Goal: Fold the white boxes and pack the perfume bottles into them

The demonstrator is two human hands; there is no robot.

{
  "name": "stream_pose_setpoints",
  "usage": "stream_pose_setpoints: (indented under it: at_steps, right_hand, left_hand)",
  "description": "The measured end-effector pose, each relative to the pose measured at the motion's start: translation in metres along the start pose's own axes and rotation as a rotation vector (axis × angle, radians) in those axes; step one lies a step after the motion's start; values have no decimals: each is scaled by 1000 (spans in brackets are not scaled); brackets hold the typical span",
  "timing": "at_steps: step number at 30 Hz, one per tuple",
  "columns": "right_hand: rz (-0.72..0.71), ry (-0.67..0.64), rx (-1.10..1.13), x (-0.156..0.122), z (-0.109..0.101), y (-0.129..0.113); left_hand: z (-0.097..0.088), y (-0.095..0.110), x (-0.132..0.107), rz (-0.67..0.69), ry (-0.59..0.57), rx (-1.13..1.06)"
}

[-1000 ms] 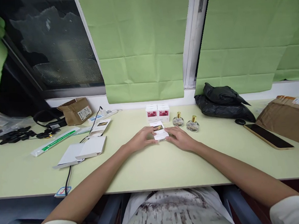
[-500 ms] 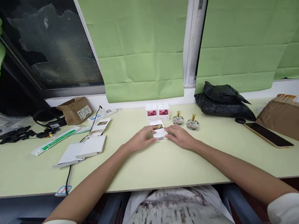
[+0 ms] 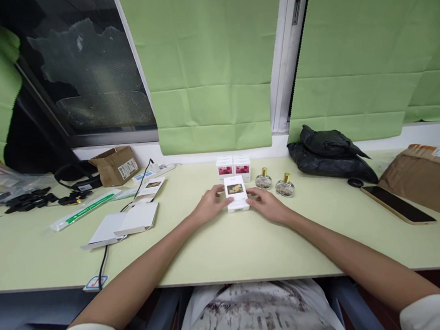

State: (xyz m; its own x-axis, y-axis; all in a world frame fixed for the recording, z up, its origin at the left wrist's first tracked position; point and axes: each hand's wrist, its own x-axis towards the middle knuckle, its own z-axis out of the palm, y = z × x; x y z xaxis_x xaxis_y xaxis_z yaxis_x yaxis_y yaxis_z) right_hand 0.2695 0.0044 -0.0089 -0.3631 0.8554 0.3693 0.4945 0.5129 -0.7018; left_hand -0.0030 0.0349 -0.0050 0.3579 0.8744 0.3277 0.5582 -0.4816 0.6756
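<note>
A white carton [image 3: 237, 196] with a yellow-flower picture on its face and a barcode at its near end lies on the table in front of me. My left hand [image 3: 209, 205] grips its left side, thumb at the near part. At the opposite side, my right hand [image 3: 267, 204] holds the carton with closed fingers. Just behind it stand several small white boxes [image 3: 242, 170] with red pictures. Two round glass perfume bottles [image 3: 263, 181] with gold tops are to the right, beyond my right hand.
Flattened white cartons [image 3: 137, 218] and a black cable [image 3: 103, 261] lie to the left. A small cardboard box [image 3: 116, 166] stands behind them. On the right are a black plastic bag [image 3: 328, 155], a phone [image 3: 398, 204] and a large brown parcel [image 3: 427, 183].
The carton's printed face shows more fully, since my fingers have drawn back from its top towards the sides. The view has shifted slightly.
</note>
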Motion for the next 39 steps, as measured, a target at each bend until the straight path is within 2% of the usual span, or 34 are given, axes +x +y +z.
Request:
stream_pose_setpoints:
  at_steps: [3,8,13,18,22,29,39]
  right_hand:
    - [-39,40,137,-2,-1,-4]
    - [-60,125,126,-3,-5,-10]
    - [-109,134,45,-7,-10,-21]
    - [-144,102,63,-9,-13,-25]
    - [-86,179,138,-8,-11,-18]
    - [-154,329,126,-7,-10,-13]
    - [-119,311,218,-5,-11,-12]
  left_hand:
    - [-2,8,-3,86,-20,-180]
    - [-4,28,-10,229,33,-134]
    - [-5,32,-13,214,39,-112]
    - [-3,32,-11,181,82,-183]
    - [-2,32,-9,205,114,-243]
    - [0,33,-9,239,168,-239]
    - [4,32,-9,260,241,-260]
